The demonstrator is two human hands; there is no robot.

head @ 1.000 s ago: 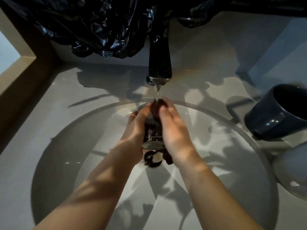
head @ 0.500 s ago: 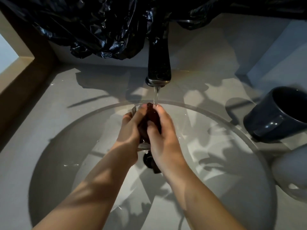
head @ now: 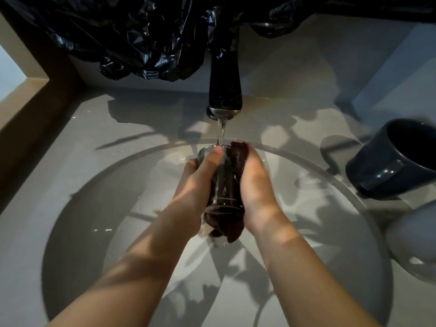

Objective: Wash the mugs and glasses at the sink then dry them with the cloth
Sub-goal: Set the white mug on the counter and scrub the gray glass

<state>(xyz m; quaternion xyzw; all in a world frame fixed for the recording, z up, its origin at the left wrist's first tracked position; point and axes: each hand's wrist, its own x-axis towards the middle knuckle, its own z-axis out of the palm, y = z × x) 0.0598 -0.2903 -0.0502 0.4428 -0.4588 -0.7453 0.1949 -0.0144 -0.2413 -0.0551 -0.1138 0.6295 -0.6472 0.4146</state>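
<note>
Wash step: left hand point(head: 195, 185) grips clear cylindrical glass point(head: 224, 182) under the tap stream; right hand point(head: 253, 185) presses a dark brown cloth point(head: 238, 156) vs its side. Next, probably rinse inside w/ firm grip.

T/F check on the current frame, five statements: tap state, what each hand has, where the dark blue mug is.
1. Water runs from the tap onto the glass. True.
2. The left hand is empty. False: it grips the glass.
3. The right hand holds a dark cloth against the glass. True.
4. The mug is in the sink under the stream. False: the dark blue mug sits outside the basin, to its right.
5. The glass stands on the basin floor. False: both hands hold it up over the basin.
</note>
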